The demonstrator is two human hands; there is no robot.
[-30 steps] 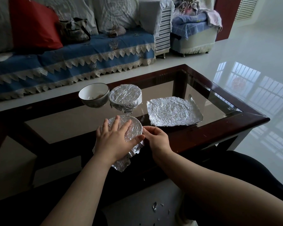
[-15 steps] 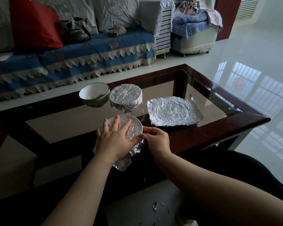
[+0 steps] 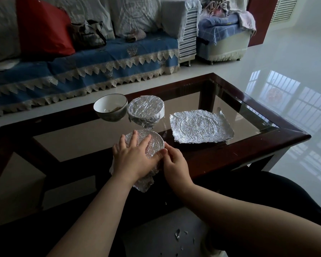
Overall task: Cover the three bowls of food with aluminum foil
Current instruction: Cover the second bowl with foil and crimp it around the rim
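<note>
Three bowls stand on the glass coffee table (image 3: 295, 135). The near bowl (image 3: 154, 143) has foil over its top and loose foil hanging at its front. My left hand (image 3: 135, 156) lies flat across that foil with fingers spread. My right hand (image 3: 174, 160) presses the foil against the bowl's right side, fingers curled on the foil's edge. Behind it stands a fully foil-wrapped bowl (image 3: 146, 111). To its left is an uncovered white bowl (image 3: 110, 107) with some food inside. A flat, crinkled foil sheet (image 3: 199, 126) lies to the right.
A sofa with a blue cover (image 3: 100, 60) and a red cushion (image 3: 43, 26) runs behind the table. Small foil scraps (image 3: 178, 236) lie on the floor between my legs. Shiny white floor spreads to the right.
My right hand has moved in closer against the near bowl's right side, pressing the foil down. My left hand stays on top.
</note>
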